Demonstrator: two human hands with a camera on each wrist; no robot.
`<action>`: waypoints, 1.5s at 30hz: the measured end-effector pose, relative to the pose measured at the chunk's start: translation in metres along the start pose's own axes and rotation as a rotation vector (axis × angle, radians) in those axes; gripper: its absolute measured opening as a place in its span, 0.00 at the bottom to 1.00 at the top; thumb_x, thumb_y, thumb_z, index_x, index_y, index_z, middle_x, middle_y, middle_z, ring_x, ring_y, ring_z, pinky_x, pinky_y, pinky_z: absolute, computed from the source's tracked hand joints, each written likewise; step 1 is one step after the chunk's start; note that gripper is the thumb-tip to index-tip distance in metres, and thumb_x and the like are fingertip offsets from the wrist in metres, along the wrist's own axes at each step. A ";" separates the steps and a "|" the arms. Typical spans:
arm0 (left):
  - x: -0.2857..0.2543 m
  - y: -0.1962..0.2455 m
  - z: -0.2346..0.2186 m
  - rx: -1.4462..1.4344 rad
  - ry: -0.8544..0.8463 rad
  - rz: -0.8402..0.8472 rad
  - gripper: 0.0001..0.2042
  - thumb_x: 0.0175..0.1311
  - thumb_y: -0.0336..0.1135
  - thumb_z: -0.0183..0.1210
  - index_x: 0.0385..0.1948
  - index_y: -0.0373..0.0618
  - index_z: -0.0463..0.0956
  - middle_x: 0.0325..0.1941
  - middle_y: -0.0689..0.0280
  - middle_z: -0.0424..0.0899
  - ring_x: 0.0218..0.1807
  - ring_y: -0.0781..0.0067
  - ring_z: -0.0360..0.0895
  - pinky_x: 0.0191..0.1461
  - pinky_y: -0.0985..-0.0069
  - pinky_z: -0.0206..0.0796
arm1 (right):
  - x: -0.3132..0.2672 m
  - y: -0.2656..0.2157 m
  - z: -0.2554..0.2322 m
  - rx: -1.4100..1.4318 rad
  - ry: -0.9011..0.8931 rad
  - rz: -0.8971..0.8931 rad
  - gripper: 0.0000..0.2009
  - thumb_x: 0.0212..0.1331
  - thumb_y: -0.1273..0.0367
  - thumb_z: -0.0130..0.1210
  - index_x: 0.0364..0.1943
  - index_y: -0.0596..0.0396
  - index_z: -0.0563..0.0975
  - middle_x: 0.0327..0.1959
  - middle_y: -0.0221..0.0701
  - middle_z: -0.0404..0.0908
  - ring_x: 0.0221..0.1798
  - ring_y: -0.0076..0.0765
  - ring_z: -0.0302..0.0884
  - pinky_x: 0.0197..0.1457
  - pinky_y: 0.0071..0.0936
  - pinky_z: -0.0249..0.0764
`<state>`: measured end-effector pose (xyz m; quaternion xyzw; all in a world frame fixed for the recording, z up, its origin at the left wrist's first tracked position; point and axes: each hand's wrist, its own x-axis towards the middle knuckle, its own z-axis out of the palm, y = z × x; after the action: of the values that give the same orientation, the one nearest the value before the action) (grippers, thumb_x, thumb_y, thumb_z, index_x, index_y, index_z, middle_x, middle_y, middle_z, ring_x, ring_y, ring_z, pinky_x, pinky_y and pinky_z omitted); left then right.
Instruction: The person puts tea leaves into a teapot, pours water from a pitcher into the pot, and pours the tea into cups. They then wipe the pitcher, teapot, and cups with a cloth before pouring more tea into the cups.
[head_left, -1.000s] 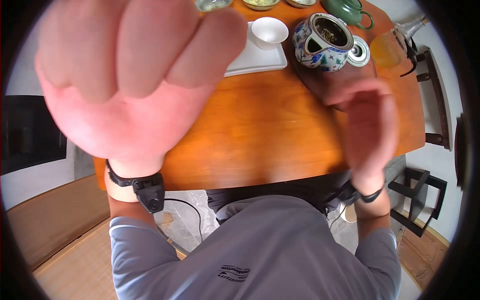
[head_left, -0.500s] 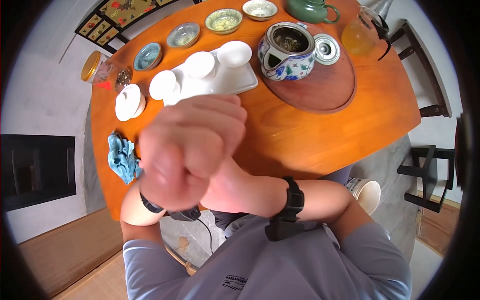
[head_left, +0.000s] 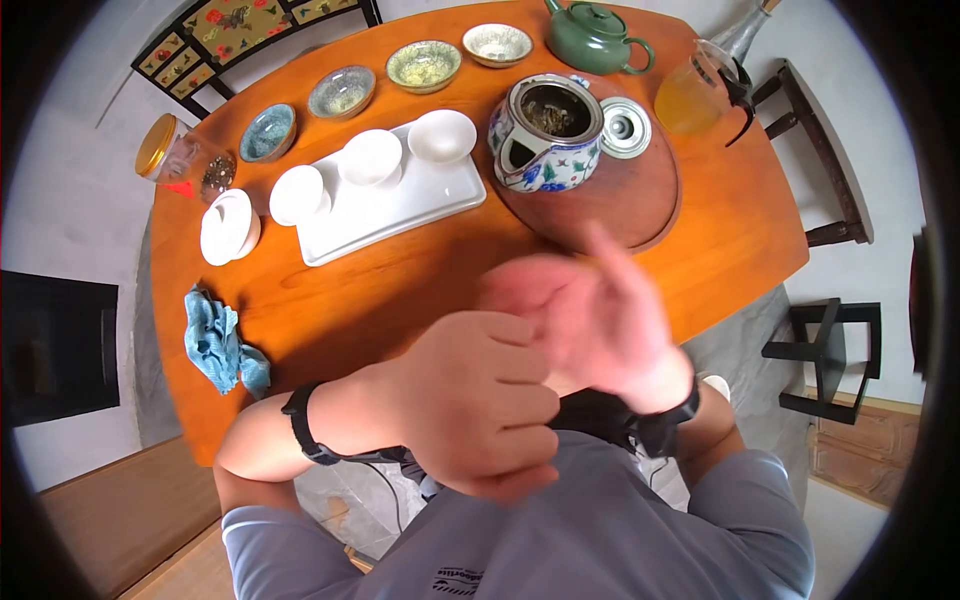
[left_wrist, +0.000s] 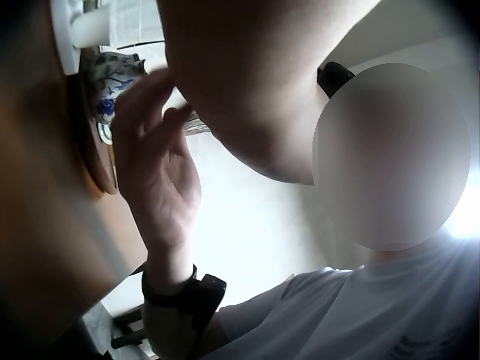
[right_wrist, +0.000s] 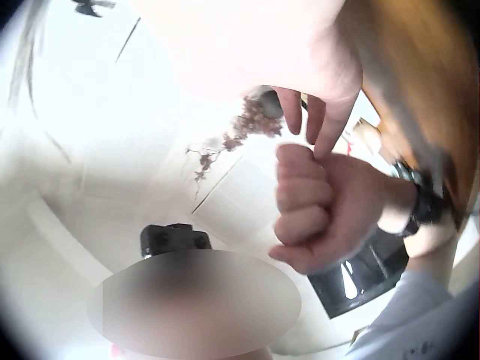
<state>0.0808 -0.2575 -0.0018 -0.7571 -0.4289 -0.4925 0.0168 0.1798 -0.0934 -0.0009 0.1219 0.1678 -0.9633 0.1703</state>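
In front of the chest, over the table's near edge, my left hand (head_left: pixel 480 405) has its fingers curled into the palm. The right wrist view shows this fist (right_wrist: pixel 315 206) with nothing visible in it. Just beyond it, my blurred right hand (head_left: pixel 590 315) has its thumb raised and fingers loosely extended. In the left wrist view the right hand (left_wrist: pixel 161 165) has gently bent fingers and holds nothing visible. The two hands overlap in the head view. Nearest beyond them are a round brown board (head_left: pixel 625 215) and a blue-and-white patterned teapot (head_left: pixel 548 140) without its lid.
A white tray (head_left: pixel 400 220) carries white cups (head_left: pixel 370 157). Behind stand several small bowls (head_left: pixel 423 66) and a green teapot (head_left: pixel 595 38). A glass pitcher (head_left: pixel 690 95) of amber liquid is at right. A lidded white bowl (head_left: pixel 228 228), jar (head_left: pixel 180 155) and blue cloth (head_left: pixel 215 340) lie left.
My left fist has come down from close before the head camera. My right hand has come in from the right to beside it. The head view has shifted, showing more of the table.
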 end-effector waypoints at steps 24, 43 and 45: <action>-0.047 -0.051 0.031 -0.452 0.085 -0.577 0.18 0.70 0.28 0.54 0.17 0.39 0.61 0.15 0.58 0.61 0.17 0.55 0.59 0.25 0.62 0.52 | -0.058 -0.282 -0.136 -1.181 0.892 -1.025 0.24 0.77 0.46 0.51 0.36 0.53 0.76 0.26 0.26 0.75 0.34 0.29 0.76 0.49 0.30 0.73; -0.043 -0.048 0.030 -0.398 0.094 -0.598 0.21 0.73 0.35 0.57 0.16 0.39 0.68 0.15 0.53 0.66 0.17 0.52 0.65 0.23 0.63 0.58 | -0.084 -0.240 -0.055 -1.258 0.518 -1.040 0.21 0.75 0.50 0.57 0.26 0.43 0.68 0.17 0.13 0.52 0.21 0.17 0.47 0.34 0.26 0.58; -0.043 -0.047 0.030 -0.407 0.096 -0.614 0.21 0.74 0.35 0.57 0.16 0.38 0.68 0.15 0.53 0.66 0.17 0.51 0.64 0.23 0.63 0.57 | -0.085 -0.229 -0.037 -1.248 0.511 -0.968 0.22 0.75 0.50 0.58 0.25 0.43 0.68 0.17 0.13 0.52 0.21 0.17 0.47 0.32 0.26 0.56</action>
<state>0.0646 -0.2418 -0.0688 -0.5569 -0.5282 -0.5847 -0.2627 0.1797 0.1475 0.0546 0.1342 0.7388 -0.6026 -0.2702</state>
